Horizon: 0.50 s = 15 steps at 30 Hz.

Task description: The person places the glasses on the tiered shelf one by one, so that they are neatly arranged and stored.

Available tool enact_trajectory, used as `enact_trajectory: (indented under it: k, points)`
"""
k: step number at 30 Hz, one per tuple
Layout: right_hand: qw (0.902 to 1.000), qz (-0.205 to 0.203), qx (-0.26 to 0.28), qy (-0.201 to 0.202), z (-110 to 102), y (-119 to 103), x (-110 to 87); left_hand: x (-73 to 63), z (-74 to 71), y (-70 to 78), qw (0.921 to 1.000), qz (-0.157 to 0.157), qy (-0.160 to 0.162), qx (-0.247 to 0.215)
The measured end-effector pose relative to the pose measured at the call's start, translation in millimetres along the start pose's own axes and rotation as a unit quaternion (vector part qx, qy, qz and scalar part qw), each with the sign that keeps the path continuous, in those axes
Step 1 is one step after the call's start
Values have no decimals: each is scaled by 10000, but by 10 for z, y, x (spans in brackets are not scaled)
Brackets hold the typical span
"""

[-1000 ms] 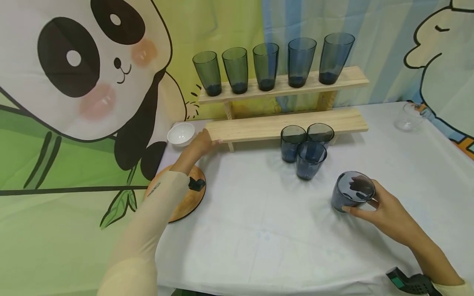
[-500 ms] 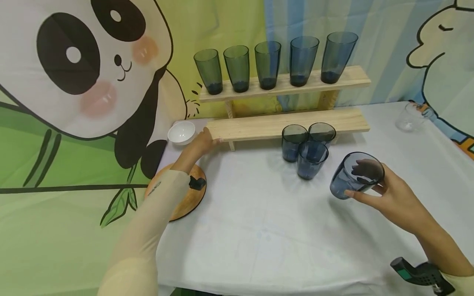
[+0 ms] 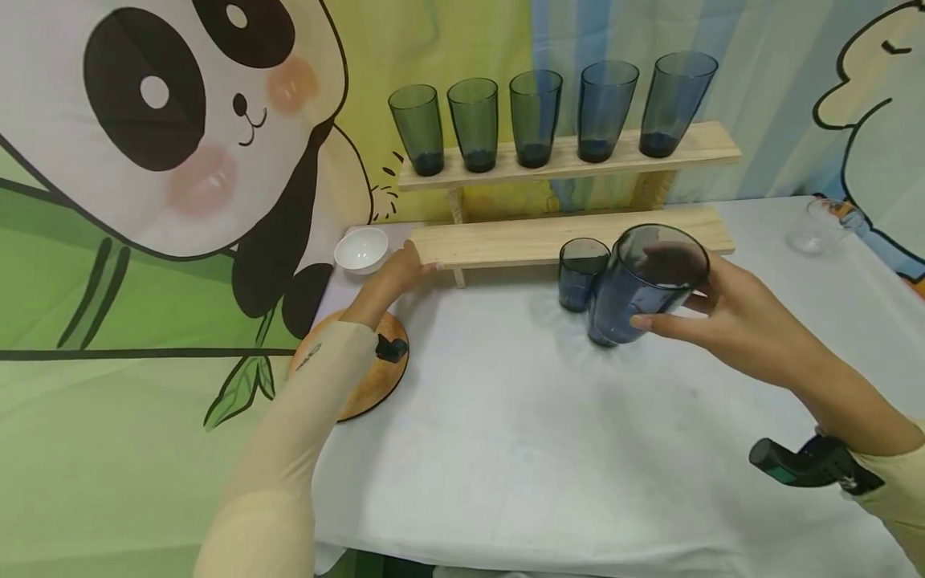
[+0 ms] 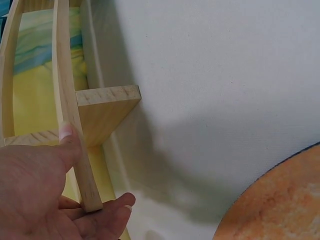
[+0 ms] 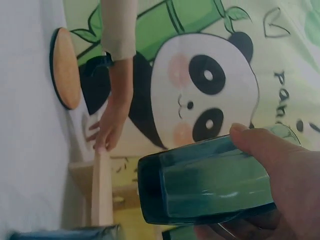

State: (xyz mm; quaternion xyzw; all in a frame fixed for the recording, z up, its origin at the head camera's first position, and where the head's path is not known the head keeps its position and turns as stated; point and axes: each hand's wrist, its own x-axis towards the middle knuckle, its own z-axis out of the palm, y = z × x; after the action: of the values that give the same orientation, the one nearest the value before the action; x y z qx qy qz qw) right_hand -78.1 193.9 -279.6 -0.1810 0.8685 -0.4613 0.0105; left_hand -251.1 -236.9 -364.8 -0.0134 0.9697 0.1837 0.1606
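My right hand (image 3: 737, 321) holds a blue-grey drinking glass (image 3: 643, 293), tilted and raised, thumb on the near side and fingers round the far side. In the right wrist view this glass (image 5: 210, 182) lies sideways across the picture, its thick base away from the palm. A smaller-looking matching glass (image 3: 578, 277) stands on the table just left of it; the others of that group are mostly hidden behind the held one. My left hand (image 3: 396, 277) grips the left end of the lower board (image 3: 499, 245) of a two-tier wooden rack; in the left wrist view its thumb presses the board (image 4: 64, 85).
Several matching glasses (image 3: 535, 120) stand in a row along the upper board (image 3: 564, 167). A white bowl (image 3: 361, 250) and a round wooden board (image 3: 376, 389) lie at the left. A clear glass (image 3: 812, 233) stands at the back right of the white-covered table (image 3: 520, 449).
My right hand has lifted the glass off the table and carried it left and away from me, up to the group by the rack. My left hand stays on the lower board.
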Motion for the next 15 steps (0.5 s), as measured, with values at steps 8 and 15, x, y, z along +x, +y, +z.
enact_trajectory:
  k: [8, 15]
  points:
    - [9950, -392, 470, -794, 287, -464, 745, -2, -51, -12, 9999, -127, -28, -55]
    - [9922, -430, 482, -1067, 673, -646, 1427, 27, -32, -14, 9999, -81, -83, -21]
